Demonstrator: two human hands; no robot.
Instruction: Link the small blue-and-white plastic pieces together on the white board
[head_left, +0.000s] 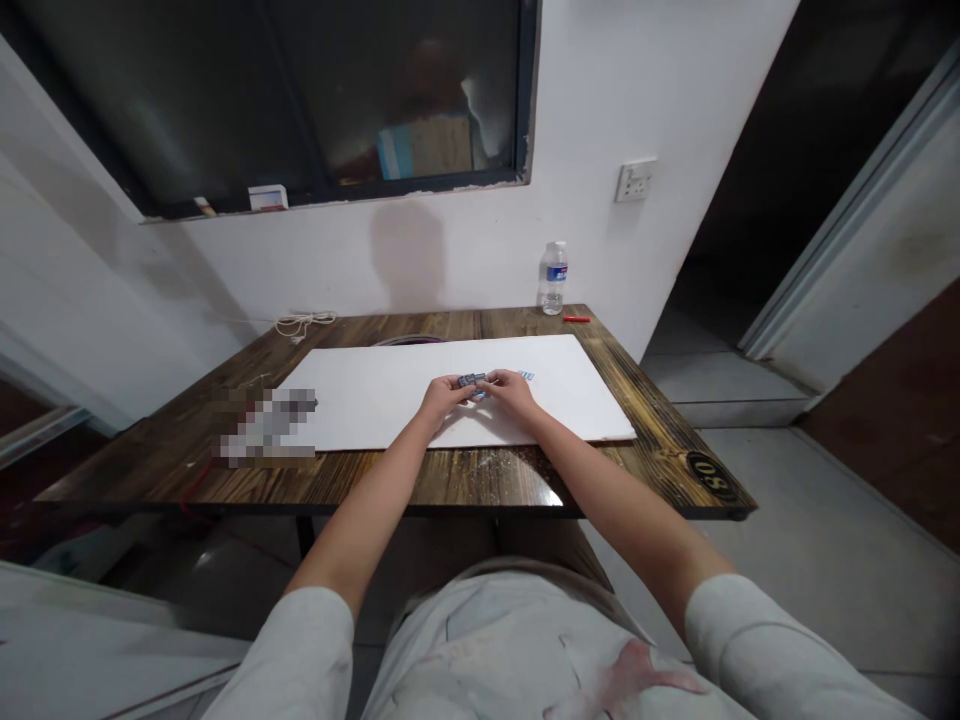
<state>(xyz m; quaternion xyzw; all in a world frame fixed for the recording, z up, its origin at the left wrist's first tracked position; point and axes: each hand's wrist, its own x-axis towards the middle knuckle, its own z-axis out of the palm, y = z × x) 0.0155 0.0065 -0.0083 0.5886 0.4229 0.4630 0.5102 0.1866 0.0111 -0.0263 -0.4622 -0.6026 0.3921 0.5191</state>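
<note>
Above the board (pixel 360 395): one small dark piece (pixel 470 380), not set down, pinched by the fingers of left hand (pixel 440 396) on one side and right hand (pixel 513 391) on the other. Beyond right hand: one blue bit (pixel 526 376), on the board. Table (pixel 450 485), far right: bottle (pixel 555 285), upright; red stick (pixel 576 319), lying. Handling: apparently under way; amount finished or left, cannot tell.

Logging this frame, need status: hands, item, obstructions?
Left hand and right hand both on small dark item, over white board. Item's type unclear. Nothing visibly blocking; bottle stands well beyond.
</note>
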